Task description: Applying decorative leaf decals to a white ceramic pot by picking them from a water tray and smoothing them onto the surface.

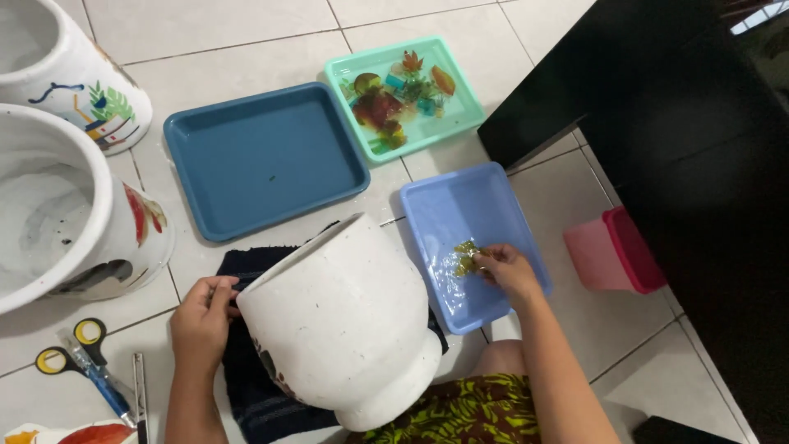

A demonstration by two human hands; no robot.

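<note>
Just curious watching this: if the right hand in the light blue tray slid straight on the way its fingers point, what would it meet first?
The right hand points left, fingertips on a yellow-green piece in the light blue tray. Beyond that, probably the tray's left rim, then the tilted white pot.

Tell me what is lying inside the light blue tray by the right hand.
In the light blue tray lies a thin film of water and a yellow-green cutout, pinched by the right hand. The fingers cover part of the cutout, so its full shape is hidden.
</note>
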